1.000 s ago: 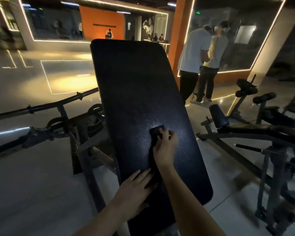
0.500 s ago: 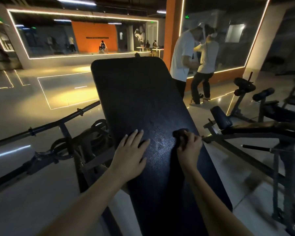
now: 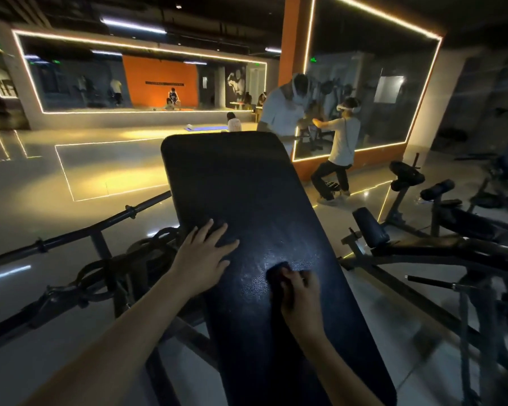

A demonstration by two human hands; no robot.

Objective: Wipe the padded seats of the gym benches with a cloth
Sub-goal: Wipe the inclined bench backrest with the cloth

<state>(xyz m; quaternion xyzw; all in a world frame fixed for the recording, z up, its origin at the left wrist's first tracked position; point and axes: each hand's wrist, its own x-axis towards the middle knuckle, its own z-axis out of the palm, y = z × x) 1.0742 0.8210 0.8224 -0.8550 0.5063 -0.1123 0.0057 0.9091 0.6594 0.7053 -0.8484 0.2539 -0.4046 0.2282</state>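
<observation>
My left hand (image 3: 206,256) lies flat, fingers spread, near the left edge of the pad (image 3: 247,186), probably to brace it. My right hand (image 3: 301,291) grips the cloth (image 3: 276,272), pressing it mid-pad to wipe.

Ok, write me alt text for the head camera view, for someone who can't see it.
A person's right hand presses a dark cloth onto a black padded bench seat while the left hand rests flat near its left edge. A dim gym surrounds it, with a barbell at left and two people by a lit mirror behind.
</observation>
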